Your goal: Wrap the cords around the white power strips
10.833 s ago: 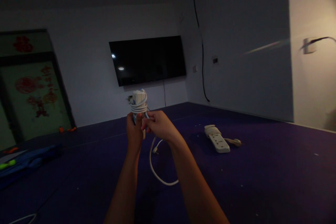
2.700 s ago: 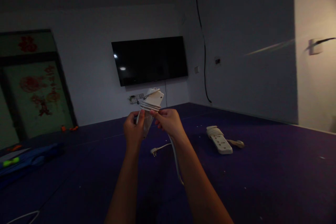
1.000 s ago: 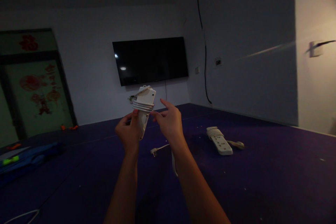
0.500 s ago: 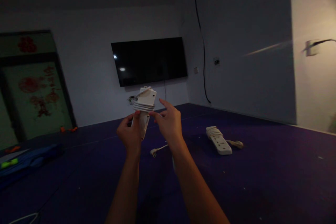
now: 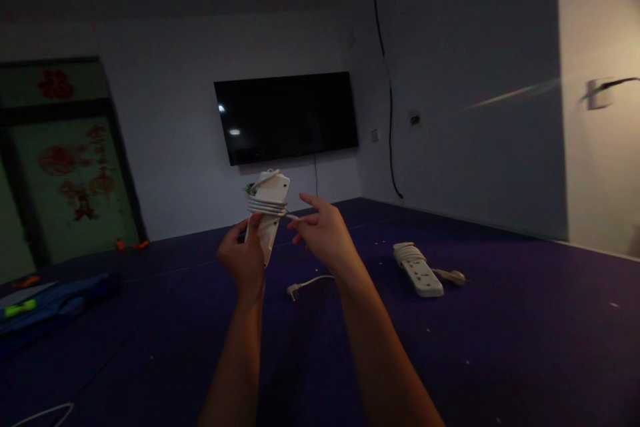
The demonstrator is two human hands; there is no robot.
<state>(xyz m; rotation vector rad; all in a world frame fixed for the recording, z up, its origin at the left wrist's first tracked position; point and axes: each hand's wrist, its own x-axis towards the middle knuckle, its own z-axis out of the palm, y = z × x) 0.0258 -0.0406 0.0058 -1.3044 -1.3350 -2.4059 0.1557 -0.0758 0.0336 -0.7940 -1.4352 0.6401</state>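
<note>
left hand (image 5: pixel 244 255): gripping the lower half of a white power strip (image 5: pixel 267 232), with thumb in front and fingers partly hidden behind.
right hand (image 5: pixel 325 233): pinching a white cord (image 5: pixel 292 217) just beside the strip, with index finger extended.
held strip: raised above a purple surface (image 5: pixel 490 353), tilted with top to the right, wrapped in several turns of cord near its upper half.
plug (image 5: pixel 293 291): lying on the purple surface, beyond the wrists.
second power strip (image 5: pixel 423 278): resting well apart at right, also cord-wrapped.
far wall: hung with a dark television (image 5: pixel 287 119).
</note>
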